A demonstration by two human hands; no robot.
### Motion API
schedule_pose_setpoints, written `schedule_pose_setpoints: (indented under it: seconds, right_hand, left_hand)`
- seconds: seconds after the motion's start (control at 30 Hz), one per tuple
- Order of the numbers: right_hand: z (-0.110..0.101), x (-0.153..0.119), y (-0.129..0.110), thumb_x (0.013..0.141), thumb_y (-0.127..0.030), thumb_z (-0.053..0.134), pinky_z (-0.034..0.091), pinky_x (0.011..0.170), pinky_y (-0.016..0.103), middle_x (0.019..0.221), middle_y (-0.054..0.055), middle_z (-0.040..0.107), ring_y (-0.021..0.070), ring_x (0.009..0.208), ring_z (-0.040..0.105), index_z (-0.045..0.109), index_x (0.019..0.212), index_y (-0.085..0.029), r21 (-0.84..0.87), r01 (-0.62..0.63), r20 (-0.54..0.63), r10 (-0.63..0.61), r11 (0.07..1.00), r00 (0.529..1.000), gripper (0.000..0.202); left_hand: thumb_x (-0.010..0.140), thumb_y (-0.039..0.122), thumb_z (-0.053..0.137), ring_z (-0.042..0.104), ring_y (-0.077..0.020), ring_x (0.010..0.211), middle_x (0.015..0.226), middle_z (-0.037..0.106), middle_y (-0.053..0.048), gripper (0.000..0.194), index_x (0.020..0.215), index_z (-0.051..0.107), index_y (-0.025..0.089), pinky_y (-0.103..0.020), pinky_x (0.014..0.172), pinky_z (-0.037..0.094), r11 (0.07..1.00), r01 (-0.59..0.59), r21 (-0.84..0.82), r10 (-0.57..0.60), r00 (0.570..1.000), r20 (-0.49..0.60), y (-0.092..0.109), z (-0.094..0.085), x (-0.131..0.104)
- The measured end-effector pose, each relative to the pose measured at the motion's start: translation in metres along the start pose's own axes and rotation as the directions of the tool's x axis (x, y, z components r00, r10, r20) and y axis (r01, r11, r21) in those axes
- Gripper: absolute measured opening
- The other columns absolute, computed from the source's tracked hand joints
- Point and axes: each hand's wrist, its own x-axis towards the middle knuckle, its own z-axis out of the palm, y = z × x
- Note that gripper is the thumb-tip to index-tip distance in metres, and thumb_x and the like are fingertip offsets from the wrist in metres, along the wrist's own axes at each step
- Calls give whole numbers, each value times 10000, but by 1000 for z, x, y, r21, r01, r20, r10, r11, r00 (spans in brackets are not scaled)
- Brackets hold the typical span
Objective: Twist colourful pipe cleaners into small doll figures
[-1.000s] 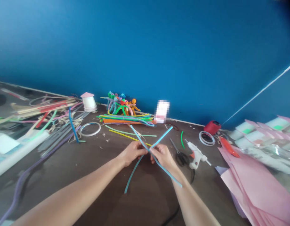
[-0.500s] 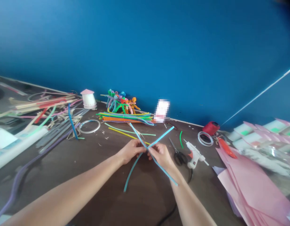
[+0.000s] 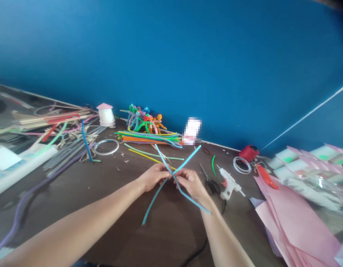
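Two light blue pipe cleaners (image 3: 190,157) cross in an X above the table, with both hands at the crossing. My left hand (image 3: 156,176) pinches them from the left side of the crossing. From the right, my right hand (image 3: 189,181) closes its fingers on them, and one arm of the X runs over that hand down to the wrist. Fingertips partly hide the crossing itself. Just beyond the hands lie a yellow pipe cleaner (image 3: 143,155) and a pale green pipe cleaner (image 3: 154,154).
A bundle of pipe cleaners (image 3: 149,138) lies before small figures (image 3: 146,118) near the blue wall. To the right are scissors (image 3: 211,183), a white glue gun (image 3: 229,183) and pink sheets (image 3: 296,215). A white cup (image 3: 106,116) and sticks (image 3: 54,120) stand or lie left.
The crossed pipe cleaners have shifted slightly left, and the upper right arm of the X leans further left. Both hands keep their grip.
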Motion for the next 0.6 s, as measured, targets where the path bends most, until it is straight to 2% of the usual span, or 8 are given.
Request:
schedule_pose_setpoints:
  seconds: [0.1,0.33,0.6]
  right_hand:
    - [0,1,4,681,-180,584,422,481,191,589,-21,609,74,474,523,610,731,-151,30,19,45,-21,999,999,63]
    - [0,3,13,672,-233,638,465,495,202,643,-19,623,89,532,556,586,770,-166,54,66,100,-71,996,992,129]
    - [2,1,7,695,-255,605,461,474,198,616,-32,593,71,477,540,548,795,-158,94,29,111,-40,995,993,150]
  left_hand:
    - [562,144,551,369,-50,395,487,506,53,107,668,536,141,-175,367,219,999,29,-21,-29,999,37,2,-1,-1]
    - [575,137,539,394,-51,399,487,519,34,48,620,523,133,-174,363,202,998,26,-59,-17,989,150,4,-3,-2]
    - [555,131,564,395,-46,414,550,505,54,210,760,524,150,-154,348,221,996,6,-84,4,993,119,6,-2,-3]
